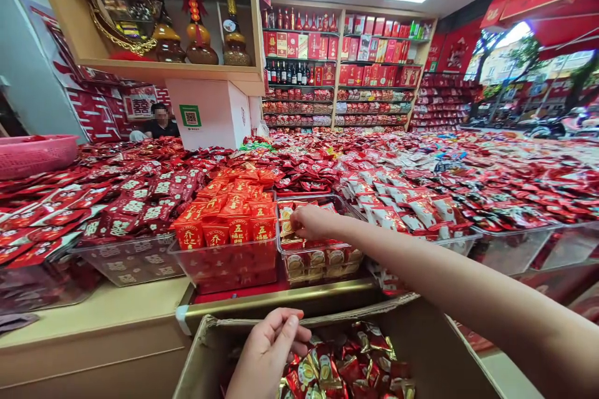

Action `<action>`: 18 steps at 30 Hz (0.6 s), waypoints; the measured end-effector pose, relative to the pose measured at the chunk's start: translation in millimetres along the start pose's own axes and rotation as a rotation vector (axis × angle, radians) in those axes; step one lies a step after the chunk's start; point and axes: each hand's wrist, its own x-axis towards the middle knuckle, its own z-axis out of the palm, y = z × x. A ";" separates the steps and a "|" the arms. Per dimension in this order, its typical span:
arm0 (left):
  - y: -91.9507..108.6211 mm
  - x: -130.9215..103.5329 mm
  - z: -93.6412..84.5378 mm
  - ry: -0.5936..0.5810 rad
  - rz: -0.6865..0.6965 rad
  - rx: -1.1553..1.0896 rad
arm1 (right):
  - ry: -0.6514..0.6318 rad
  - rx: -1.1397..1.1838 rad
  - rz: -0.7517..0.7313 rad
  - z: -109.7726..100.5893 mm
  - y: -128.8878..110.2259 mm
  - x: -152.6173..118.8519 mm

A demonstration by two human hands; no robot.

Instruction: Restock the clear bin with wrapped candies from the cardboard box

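I have my right hand (311, 222) reaching into the clear bin (322, 248) on the counter (140, 299), fingers down among small packets (318, 259) near its left side; grip there cannot be told. My left hand (266, 349) is over the open cardboard box (430, 340), fingers loosely curled, contents unclear. Wrapped sweets (325, 371) lie in that box, below and right of the left fingers, which are nearer them.

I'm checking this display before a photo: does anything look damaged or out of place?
The cardboard box looks slightly worn: its rim is ragged at the far left corner, unlike the clear bins beyond it.
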 end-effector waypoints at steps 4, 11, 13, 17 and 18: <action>-1.7 0.7 -0.7 -0.016 0.011 -0.002 | -0.039 0.052 0.043 -6.0 1.8 3.2; 0.8 -0.6 -1.7 0.027 0.037 0.067 | 0.202 0.189 0.035 -36.0 -24.4 -34.8; 1.8 -0.2 -2.3 0.006 0.046 0.064 | 0.161 0.398 -0.087 -34.2 -45.1 -65.9; -0.9 1.7 -2.2 -0.037 0.092 0.091 | -0.305 0.459 -0.320 33.7 -82.8 -123.2; -2.7 2.2 -2.2 -0.026 0.099 0.108 | -0.404 0.319 -0.301 62.2 -87.3 -131.9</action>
